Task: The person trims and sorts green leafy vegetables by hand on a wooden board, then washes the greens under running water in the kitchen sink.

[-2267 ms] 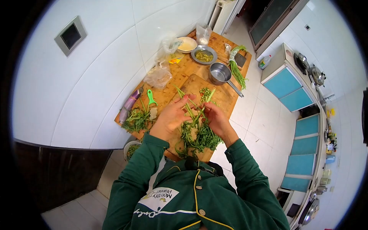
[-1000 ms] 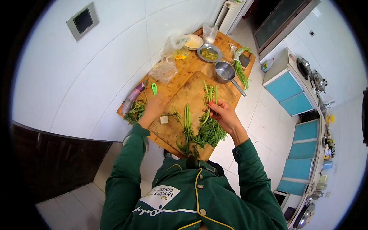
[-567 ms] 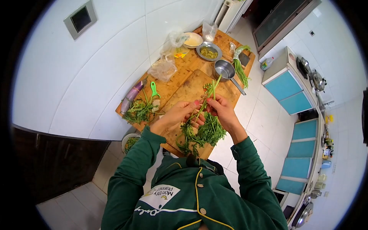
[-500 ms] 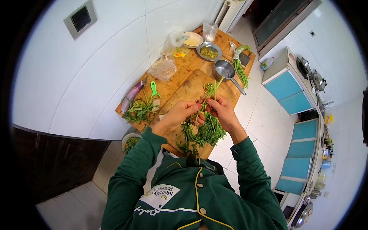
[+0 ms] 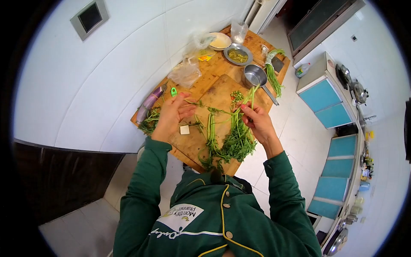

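My right hand (image 5: pixel 259 121) pinches several pale green stems (image 5: pixel 252 96) of leafy greens above the cutting board. Leaves hang below that hand toward a leafy bunch (image 5: pixel 235 143) on the board. To the left, my left hand (image 5: pixel 173 115) has its fingers loosely curled round a thin leafy sprig (image 5: pixel 196 103). Behind it shows the top of a green peeler (image 5: pixel 173 91), the rest covered. A pile of greens (image 5: pixel 149 122) lies left of this hand beside a purple eggplant (image 5: pixel 150 103). A small white square piece (image 5: pixel 184 129) rests on the board (image 5: pixel 214 96).
Chopped green and red bits (image 5: pixel 236 97) lie near a steel saucepan (image 5: pixel 255 76). Farther back are a metal plate of food (image 5: pixel 238 55), a pale bowl (image 5: pixel 220 41), plastic bags (image 5: pixel 186 73) and tied long beans (image 5: pixel 272 73). Blue cabinets (image 5: pixel 323 107) stand at right.
My hands were together on the stems. The left hand has moved away to the left with a sprig, uncovering the white piece; the right hand has shifted slightly right, still holding the stems.
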`<move>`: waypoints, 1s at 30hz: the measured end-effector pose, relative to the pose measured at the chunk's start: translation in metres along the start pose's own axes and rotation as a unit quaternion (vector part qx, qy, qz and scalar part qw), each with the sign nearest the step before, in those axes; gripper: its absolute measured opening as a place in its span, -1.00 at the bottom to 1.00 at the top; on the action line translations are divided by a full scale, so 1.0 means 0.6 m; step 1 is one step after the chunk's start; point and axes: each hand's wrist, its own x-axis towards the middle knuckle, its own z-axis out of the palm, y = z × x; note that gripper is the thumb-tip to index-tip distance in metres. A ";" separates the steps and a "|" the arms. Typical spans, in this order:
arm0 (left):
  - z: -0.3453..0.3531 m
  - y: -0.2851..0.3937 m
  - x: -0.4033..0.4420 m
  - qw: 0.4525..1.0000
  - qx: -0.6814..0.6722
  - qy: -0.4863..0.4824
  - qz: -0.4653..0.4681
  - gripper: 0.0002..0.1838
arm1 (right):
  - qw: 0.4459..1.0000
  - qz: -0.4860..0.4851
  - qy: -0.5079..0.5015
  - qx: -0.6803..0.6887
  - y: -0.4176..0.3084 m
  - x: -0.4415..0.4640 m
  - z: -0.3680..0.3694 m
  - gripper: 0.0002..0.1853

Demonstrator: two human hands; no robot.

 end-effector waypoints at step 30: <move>0.099 -0.028 0.019 0.938 0.225 -0.265 0.009 -0.73 | 0.996 -0.016 0.017 -0.085 0.009 0.027 0.027 -0.78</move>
